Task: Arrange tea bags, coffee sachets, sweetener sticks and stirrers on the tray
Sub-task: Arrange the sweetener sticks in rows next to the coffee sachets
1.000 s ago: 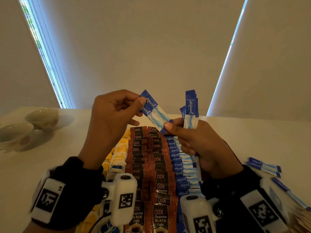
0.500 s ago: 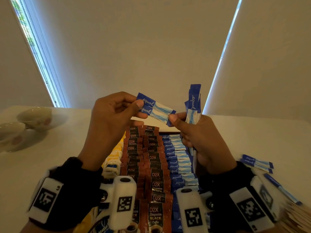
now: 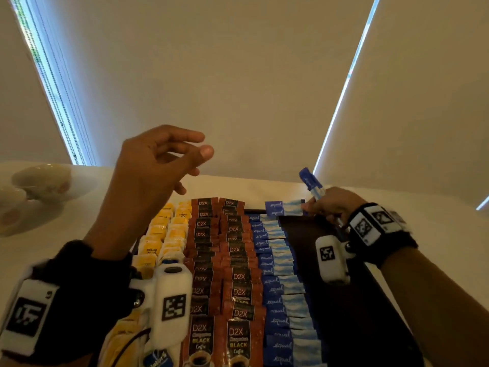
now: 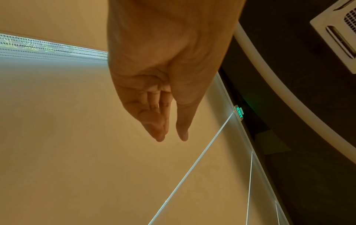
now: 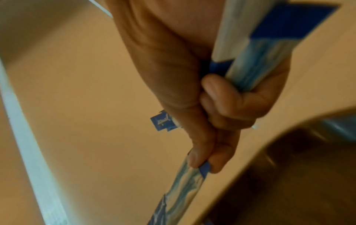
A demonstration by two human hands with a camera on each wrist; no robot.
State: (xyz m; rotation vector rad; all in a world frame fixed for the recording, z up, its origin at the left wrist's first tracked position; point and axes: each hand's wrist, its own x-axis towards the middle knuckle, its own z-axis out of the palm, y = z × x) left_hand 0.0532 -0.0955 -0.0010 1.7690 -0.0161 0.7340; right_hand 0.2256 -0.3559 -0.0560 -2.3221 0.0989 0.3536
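Observation:
A dark tray [image 3: 344, 300] holds rows of yellow tea bags [image 3: 161, 234], brown coffee sachets [image 3: 232, 260] and blue sweetener sticks [image 3: 277, 274]. My right hand [image 3: 328, 207] is at the tray's far right corner. Its thumb and forefinger pinch one sweetener stick [image 3: 284, 207] [image 5: 185, 182] by its end at the far end of the blue row. The other fingers grip a bundle of sticks [image 3: 312, 184] [image 5: 256, 60] that pokes up. My left hand [image 3: 169, 165] [image 4: 169, 118] hovers above the tea bags, fingers relaxed and holding nothing.
Two pale cups on saucers [image 3: 31, 186] stand on the white table [image 3: 436, 234] at the far left. The tray's right part is bare dark surface. Blinds and a wall lie behind the table.
My left hand let go of the sweetener stick and stayed raised with loose fingers. My right hand carried that stick right and down to the far end of the blue row.

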